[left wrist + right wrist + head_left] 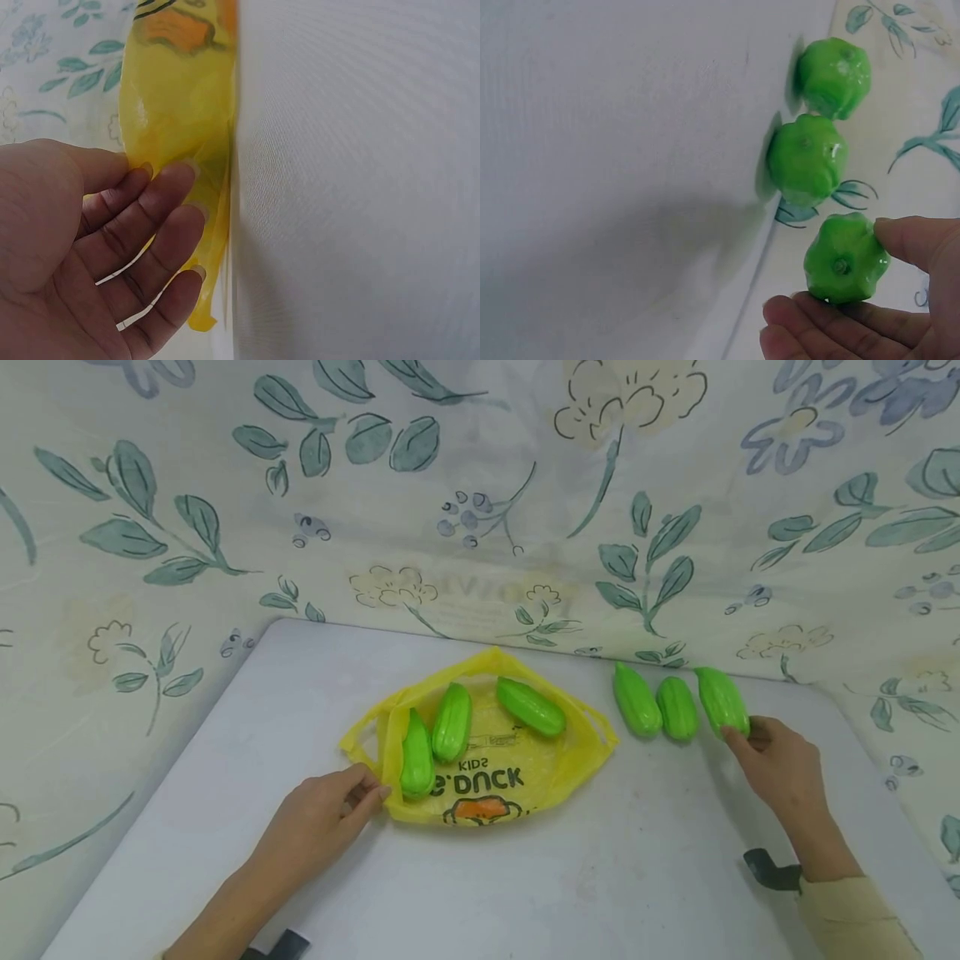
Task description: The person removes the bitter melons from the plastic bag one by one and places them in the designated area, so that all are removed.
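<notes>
My left hand (322,814) pinches the near-left edge of a yellow plastic bag (570,768) between thumb and fingers. The bag lies spread with its mouth gaping, printed with "DUCK KIDS" lettering upside down. Inside it are three glossy green toy cucumbers, one at the left wall (417,756), one beside it (452,724) and one further right (531,706). At the far right, my right hand (783,768) holds another green cucumber (844,259) by its near end, thumb on one side and fingers on the other. Two more cucumbers (637,700) (678,710) lie just left of it.
A white table (600,877) carries everything. Its far edge meets a floral cloth backdrop (480,510) that also runs along both sides. Dark wrist-camera mounts (772,870) sit at both wrists, and a beige sleeve (851,914) covers the right forearm.
</notes>
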Motion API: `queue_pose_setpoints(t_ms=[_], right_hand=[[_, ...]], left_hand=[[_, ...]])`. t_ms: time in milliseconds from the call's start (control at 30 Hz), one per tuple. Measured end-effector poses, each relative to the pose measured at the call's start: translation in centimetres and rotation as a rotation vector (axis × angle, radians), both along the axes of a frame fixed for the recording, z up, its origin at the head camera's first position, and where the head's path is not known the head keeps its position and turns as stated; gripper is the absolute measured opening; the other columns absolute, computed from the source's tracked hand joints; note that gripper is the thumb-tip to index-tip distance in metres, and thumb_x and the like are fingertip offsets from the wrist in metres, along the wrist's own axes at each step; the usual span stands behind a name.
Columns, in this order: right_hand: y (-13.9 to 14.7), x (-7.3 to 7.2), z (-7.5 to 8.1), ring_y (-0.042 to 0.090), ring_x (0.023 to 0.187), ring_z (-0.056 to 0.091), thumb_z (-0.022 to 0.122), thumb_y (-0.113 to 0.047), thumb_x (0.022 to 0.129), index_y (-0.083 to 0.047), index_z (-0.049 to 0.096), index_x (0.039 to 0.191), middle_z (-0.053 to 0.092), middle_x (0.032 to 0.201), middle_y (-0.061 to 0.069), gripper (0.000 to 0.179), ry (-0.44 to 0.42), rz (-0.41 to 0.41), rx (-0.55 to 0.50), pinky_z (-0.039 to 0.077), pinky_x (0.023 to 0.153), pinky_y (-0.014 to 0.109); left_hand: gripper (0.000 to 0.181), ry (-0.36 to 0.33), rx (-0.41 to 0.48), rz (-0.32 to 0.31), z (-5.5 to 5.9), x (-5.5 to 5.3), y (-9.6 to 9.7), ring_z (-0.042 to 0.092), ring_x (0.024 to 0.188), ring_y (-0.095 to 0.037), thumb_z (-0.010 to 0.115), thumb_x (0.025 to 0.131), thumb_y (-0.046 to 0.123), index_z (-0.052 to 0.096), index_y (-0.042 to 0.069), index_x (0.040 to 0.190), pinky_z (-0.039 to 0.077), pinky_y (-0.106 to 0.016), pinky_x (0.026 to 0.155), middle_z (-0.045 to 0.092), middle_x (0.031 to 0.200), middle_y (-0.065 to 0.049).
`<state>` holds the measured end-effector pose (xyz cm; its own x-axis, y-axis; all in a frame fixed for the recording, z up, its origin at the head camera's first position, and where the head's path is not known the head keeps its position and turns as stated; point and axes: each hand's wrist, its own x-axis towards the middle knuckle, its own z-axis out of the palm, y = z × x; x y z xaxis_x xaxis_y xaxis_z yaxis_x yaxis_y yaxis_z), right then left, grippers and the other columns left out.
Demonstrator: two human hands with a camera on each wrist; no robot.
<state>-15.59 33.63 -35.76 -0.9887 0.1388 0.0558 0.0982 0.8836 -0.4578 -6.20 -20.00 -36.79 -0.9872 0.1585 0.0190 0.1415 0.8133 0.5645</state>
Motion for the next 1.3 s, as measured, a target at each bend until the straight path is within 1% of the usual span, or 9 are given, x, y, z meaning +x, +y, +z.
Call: queue_pose_setpoints(t_ms=[233,467,600,800,933,1133,1300], right_hand=[[0.1,-0.1,-0.6,0.055,0.110,0.063,0.055,-0.040,0.108,0.021,0.049,0.136,0.061,0.125,0.040,0.068,-0.003,-0.008,0.002,0.057,0.078,0.057],[0.2,-0.3,-1.2,0.056,0.115,0.059,0.053,-0.043,0.108,0.021,0.046,0.139,0.058,0.130,0.041,0.071,-0.046,-0.033,0.007,0.055,0.084,0.060],[0.1,-0.4,-1.4,0.056,0.117,0.058,0.053,-0.044,0.108,0.021,0.046,0.140,0.057,0.131,0.041,0.073,-0.070,-0.046,0.014,0.053,0.087,0.062],[-0.1,-0.3,-1.8,0.056,0.118,0.057,0.053,-0.044,0.108,0.021,0.047,0.139,0.058,0.130,0.040,0.072,-0.064,-0.050,0.019,0.051,0.090,0.064],[-0.2,-0.2,-1.9,0.056,0.116,0.059,0.054,-0.043,0.108,0.020,0.047,0.139,0.058,0.129,0.041,0.071,-0.067,-0.051,0.017,0.052,0.088,0.062],[-0.4,-0.1,-1.9,0.055,0.115,0.059,0.053,-0.042,0.108,0.021,0.047,0.138,0.059,0.129,0.041,0.070,-0.073,-0.046,0.022,0.053,0.086,0.061],[-0.6,-0.1,-1.9,0.054,0.112,0.060,0.054,-0.043,0.108,0.021,0.048,0.137,0.060,0.127,0.041,0.070,-0.070,-0.036,0.022,0.053,0.085,0.061]], left_hand=[[0.013,-0.005,-0.007,0.002,-0.2,0.0,-0.1,0.056,0.069,-0.006,0.072,0.102,0.026,0.066,0.019,0.092,0.048,-0.028,0.063,0.064,0.077,0.014],[0.013,-0.040,-0.011,0.009,-0.1,-0.1,-0.2,0.057,0.071,-0.007,0.071,0.102,0.026,0.067,0.018,0.093,0.050,-0.030,0.066,0.065,0.078,0.013],[0.012,-0.041,-0.019,0.006,-0.1,-0.1,-0.2,0.057,0.071,-0.006,0.072,0.102,0.026,0.067,0.018,0.093,0.050,-0.030,0.066,0.065,0.078,0.013],[0.013,-0.028,-0.022,0.002,-0.2,0.0,-0.4,0.056,0.070,-0.007,0.072,0.102,0.026,0.066,0.018,0.093,0.049,-0.029,0.064,0.064,0.077,0.013],[0.014,-0.021,-0.026,0.000,-0.2,0.0,-0.4,0.055,0.069,-0.007,0.072,0.101,0.027,0.066,0.018,0.092,0.048,-0.029,0.063,0.064,0.076,0.013],[0.014,-0.028,-0.030,0.001,-0.2,0.0,-0.5,0.055,0.069,-0.007,0.072,0.102,0.027,0.066,0.018,0.092,0.048,-0.029,0.063,0.064,0.076,0.013],[0.015,-0.023,-0.019,-0.001,-0.3,0.1,-0.7,0.056,0.069,-0.007,0.071,0.102,0.027,0.065,0.018,0.092,0.049,-0.029,0.063,0.064,0.077,0.013]])
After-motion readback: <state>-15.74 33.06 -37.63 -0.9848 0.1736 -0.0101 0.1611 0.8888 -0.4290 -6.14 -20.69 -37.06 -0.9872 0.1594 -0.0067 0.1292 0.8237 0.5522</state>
